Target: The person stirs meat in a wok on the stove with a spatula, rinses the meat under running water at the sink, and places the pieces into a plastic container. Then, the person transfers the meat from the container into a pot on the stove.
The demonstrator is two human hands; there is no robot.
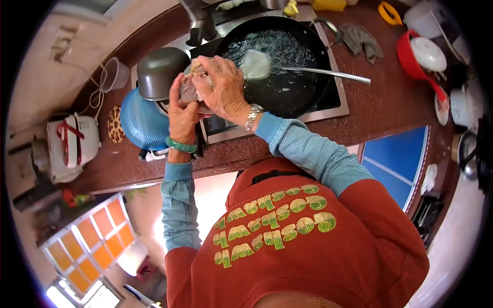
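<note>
Both hands meet over the left side of the stove, around a piece of pale pinkish meat (189, 90). My left hand (182, 115) has its fingers and thumb curled round the near and left side of it. My right hand (223, 88) covers the meat from above and the right, fingers bent over it. Beside my right hand is a large black wok (287, 97) with clear, rippling liquid. A skimmer (255, 64) lies in the liquid, its metal handle (328, 72) across the wok's right rim. Part of a dish shows under the hands.
Left of the hands stand a dark metal bowl (162, 73) and a blue lidded pot (144, 120). A grey cloth (361, 41) lies right of the wok. Farther right are a red pan (409, 55) and a white pot (462, 107). A white appliance (84, 143) stands at far left.
</note>
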